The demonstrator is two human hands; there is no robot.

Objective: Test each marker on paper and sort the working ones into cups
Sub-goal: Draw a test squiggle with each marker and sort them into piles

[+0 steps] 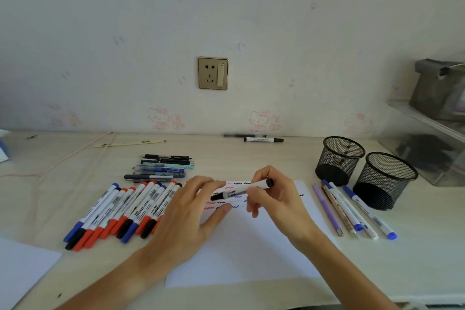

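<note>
1. Far left on desk: marker pile (120, 211), caps on, apparently untested.
2. Left hand (186, 216) flat on paper (246, 254), fingertips at marker (241, 191) cap end.
3. Right hand (274, 199) grips barrel above squiggles. Risk: uncapped tip smears marks.
4. Right: cups (362, 171) look empty.

Gold wall socket (212, 73) sits dead center on the cartoon-cat wallpaper (264, 121). Pink cord (73, 156) snakes across the bench (251, 156) at the left, clear bin (427, 143) off right with a grey bag (437, 88) on top.
</note>
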